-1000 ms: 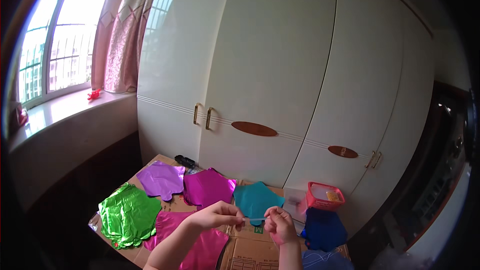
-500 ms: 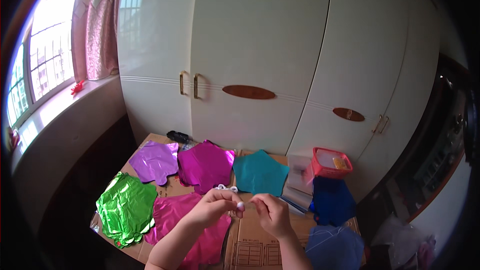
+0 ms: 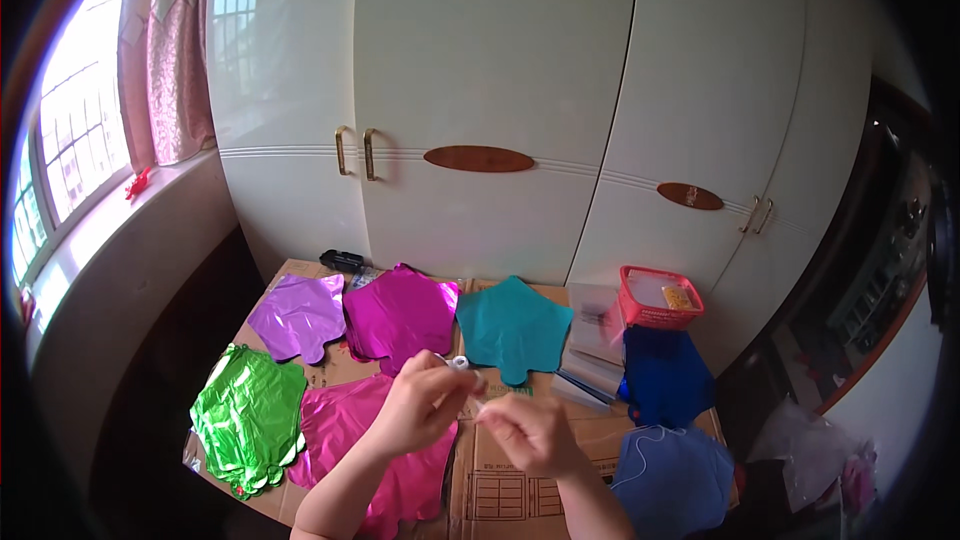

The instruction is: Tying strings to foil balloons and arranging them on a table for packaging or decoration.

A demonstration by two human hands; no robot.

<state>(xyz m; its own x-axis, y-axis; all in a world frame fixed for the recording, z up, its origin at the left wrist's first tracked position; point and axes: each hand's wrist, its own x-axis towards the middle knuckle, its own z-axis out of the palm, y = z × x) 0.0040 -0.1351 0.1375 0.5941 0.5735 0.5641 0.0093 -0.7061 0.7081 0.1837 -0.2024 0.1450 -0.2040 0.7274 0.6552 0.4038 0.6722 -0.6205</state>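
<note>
My left hand (image 3: 425, 402) and my right hand (image 3: 527, 432) are close together over the front middle of the cardboard. Each is closed in a pinch. A small whitish piece (image 3: 479, 404) shows between their fingertips, too small and blurred to name. Just behind my left fingers lies a white looped thing (image 3: 458, 362), partly covered by that hand. Under my left forearm is a flat pink foil balloon (image 3: 330, 420). A teal foil balloon (image 3: 514, 328) lies beyond my hands, with a magenta one (image 3: 402, 312) to its left.
Light purple (image 3: 298, 318) and green foil balloons (image 3: 248, 417) lie at the left. Dark blue (image 3: 668, 378) and pale blue ones (image 3: 672, 480) lie at the right, white string over the latter. A red plastic basket (image 3: 660, 300) stands behind clear packets (image 3: 594, 338). A white cabinet (image 3: 490, 60) backs the cardboard (image 3: 500, 455).
My hands have drawn closer together, the right one moving left and slightly down. The small whitish piece now sits between both hands' fingertips. The whole view has shifted slightly.
</note>
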